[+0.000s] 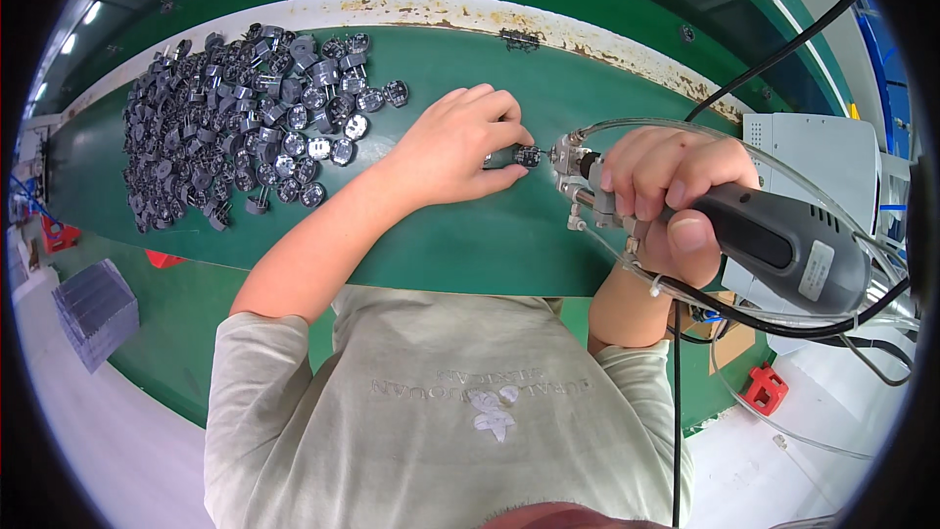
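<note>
My left hand (458, 145) rests on the green tabletop and pinches a small black part (527, 156) between thumb and fingertips; much of the part is hidden by the fingers. In my right hand (676, 176) is a grey and black electric screwdriver (783, 240), fingers wrapped round its front end. It lies nearly level, and its metal nose (566, 155) points left at the part. Whether the tip touches the part I cannot tell. To the left of my left hand a large heap of similar dark round parts (225, 127) is spread out, many with a short stem.
Clear hoses (676, 123) and a black cable (783, 331) run from the screwdriver to the right. A white machine housing (818, 162) stands to the right of the bench. Along the back runs a worn white ledge (411, 12). A grey crate (96, 313) and a red stool (766, 389) are below.
</note>
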The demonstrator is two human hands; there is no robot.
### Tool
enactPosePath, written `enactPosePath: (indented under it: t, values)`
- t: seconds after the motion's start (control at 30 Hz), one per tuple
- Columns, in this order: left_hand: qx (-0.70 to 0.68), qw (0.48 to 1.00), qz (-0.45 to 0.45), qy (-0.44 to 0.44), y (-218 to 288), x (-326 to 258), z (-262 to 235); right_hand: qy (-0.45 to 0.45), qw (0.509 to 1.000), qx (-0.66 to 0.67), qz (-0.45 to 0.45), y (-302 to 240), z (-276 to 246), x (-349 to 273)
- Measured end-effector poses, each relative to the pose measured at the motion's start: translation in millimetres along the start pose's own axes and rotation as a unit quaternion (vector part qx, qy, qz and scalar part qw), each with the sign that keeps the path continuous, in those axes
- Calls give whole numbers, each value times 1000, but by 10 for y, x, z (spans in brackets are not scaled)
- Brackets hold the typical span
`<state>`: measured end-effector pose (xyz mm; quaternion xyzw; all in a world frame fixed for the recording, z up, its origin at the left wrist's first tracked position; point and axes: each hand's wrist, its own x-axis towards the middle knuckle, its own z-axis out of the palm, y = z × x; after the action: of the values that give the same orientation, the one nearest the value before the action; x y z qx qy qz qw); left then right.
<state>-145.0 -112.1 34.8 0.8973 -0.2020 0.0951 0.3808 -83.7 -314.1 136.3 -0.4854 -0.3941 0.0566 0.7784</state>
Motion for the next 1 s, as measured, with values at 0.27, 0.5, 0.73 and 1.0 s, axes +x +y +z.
enactPosePath:
  t: [0.27, 0.5, 0.73, 1.0]
  values:
    - [5, 1000, 3, -2, -13, 2, -1, -3, 1000, 0, -5, 18, 7, 7]
    - [3, 1000, 6, 5, -25, -16, 12, -4, 1000, -1, -7, 33, 35, 12]
    - [2, 1000, 2, -7, -23, -18, 24, -50, 997, -54, -31, 116, 39, 10]
    - [-2, 1000, 5, -9, -26, 6, -9, -63, 993, -103, 7, 127, 113, 81]
